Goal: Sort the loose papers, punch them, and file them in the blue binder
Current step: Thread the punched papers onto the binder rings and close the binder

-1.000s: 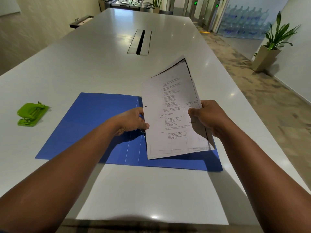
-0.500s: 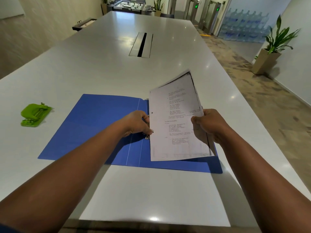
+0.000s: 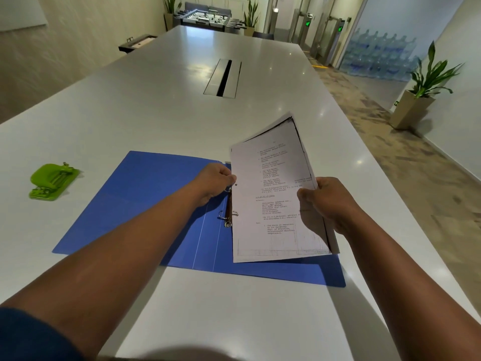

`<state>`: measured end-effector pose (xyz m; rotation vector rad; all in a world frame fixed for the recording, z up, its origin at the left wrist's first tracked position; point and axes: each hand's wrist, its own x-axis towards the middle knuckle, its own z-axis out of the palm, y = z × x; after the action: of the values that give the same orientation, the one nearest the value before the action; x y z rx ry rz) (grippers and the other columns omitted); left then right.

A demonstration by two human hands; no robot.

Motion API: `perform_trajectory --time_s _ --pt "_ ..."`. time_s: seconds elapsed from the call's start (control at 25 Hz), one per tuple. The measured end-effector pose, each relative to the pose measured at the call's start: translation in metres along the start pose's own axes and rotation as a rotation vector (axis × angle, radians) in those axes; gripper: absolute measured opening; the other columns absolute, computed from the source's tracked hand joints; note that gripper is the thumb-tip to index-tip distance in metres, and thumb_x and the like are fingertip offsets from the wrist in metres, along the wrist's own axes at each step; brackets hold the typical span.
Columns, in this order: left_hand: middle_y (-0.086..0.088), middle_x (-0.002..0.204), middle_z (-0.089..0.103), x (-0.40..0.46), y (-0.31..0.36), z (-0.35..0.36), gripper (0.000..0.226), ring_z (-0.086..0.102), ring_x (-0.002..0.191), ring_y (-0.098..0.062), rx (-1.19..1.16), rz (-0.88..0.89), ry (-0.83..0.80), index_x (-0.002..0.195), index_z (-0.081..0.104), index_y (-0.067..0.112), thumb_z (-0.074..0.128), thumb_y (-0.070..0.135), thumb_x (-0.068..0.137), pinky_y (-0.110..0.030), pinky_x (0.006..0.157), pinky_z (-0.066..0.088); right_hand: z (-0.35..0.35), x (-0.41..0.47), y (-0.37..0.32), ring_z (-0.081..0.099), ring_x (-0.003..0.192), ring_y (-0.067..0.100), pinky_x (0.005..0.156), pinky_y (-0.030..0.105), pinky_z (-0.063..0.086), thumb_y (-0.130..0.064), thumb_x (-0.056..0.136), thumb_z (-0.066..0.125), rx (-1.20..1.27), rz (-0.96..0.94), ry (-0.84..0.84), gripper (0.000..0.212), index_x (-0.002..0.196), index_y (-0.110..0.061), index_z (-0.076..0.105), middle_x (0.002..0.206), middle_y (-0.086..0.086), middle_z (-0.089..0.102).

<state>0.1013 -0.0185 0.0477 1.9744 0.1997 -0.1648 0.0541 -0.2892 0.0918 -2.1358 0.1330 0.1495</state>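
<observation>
Over the open blue binder (image 3: 145,201), flat on the long white table (image 3: 161,118), the filing step is on. Right hand (image 3: 325,204) grips the stack of printed papers (image 3: 270,201) along its right edge, thumb on top, sheets tilted up off the right cover. Left hand (image 3: 214,182) is curled at the stack's left margin, fingertips pinching right by the upper punched hole (image 3: 236,184), just above the ring mechanism (image 3: 228,212) on the spine.

Risks now. That stack fans apart at its far corner, so the holes in the lower sheets may not line up, and a ring could catch only the top pages or tear a margin. The lower ring looks parted, but the upper one sits under the left hand; if it is closed there, the paper will buckle against it. Held only at the two edges, the stack could sag or slip sideways as it comes down.

Hard to read: only one punched hole shows, and the lower one I cannot find against the margin. Whether the left fingers also touch the ring, can't tell. Print on the page is too small to make out. Green hole punch (image 3: 53,181) sits well off to the left, untouched.
</observation>
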Motion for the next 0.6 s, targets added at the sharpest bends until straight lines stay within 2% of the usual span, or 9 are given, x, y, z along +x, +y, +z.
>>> perform_trajectory --time_s 0.12,0.24,0.4,0.52,0.6 --pt "-0.010 0.093 0.067 0.008 0.000 0.000 0.008 0.061 0.075 -0.014 -0.045 -0.057 0.021 0.086 0.067 0.005 0.070 0.008 0.092 -0.024 0.067 0.051 0.001 0.000 -0.005 0.069 0.070 0.018 0.045 0.020 0.052 -0.016 0.092 0.062 -0.030 -0.021 0.004 0.022 0.079 -0.032 0.066 0.084 -0.023 0.065" --pt "-0.009 0.091 0.068 0.012 0.000 0.001 0.007 0.062 0.081 -0.018 -0.072 -0.089 0.019 0.094 0.069 0.003 0.073 0.004 0.089 -0.029 0.077 0.054 0.000 0.003 -0.006 0.068 0.072 0.019 0.047 0.021 0.052 -0.016 0.093 0.062 -0.031 -0.025 -0.001 0.021 0.080 -0.032 0.066 0.087 -0.023 0.064" --pt "-0.003 0.084 0.067 0.014 0.003 0.006 0.015 0.061 0.078 -0.013 -0.097 -0.118 0.018 0.084 0.066 0.009 0.080 0.004 0.083 -0.020 0.061 0.047 -0.004 0.006 0.001 0.066 0.078 0.016 0.052 0.020 0.049 -0.016 0.094 0.062 -0.029 0.004 -0.004 0.015 0.087 -0.029 0.066 0.096 -0.017 0.065" --pt "-0.006 0.089 0.067 0.014 0.003 0.008 0.017 0.061 0.080 -0.014 -0.071 -0.107 0.027 0.086 0.066 0.009 0.082 0.005 0.081 -0.020 0.061 0.046 -0.001 0.007 0.014 0.067 0.089 0.025 0.064 0.027 0.052 -0.013 0.093 0.062 -0.023 0.052 0.007 0.012 0.100 -0.022 0.067 0.111 -0.009 0.064" --pt "-0.009 0.095 0.069 0.013 0.000 0.009 0.018 0.064 0.085 -0.017 -0.068 -0.087 0.019 0.094 0.067 0.007 0.080 0.003 0.082 -0.019 0.062 0.049 0.004 0.004 0.023 0.069 0.089 0.023 0.064 0.028 0.055 -0.010 0.091 0.063 0.007 0.085 0.006 0.014 0.098 -0.021 0.069 0.113 -0.006 0.067"
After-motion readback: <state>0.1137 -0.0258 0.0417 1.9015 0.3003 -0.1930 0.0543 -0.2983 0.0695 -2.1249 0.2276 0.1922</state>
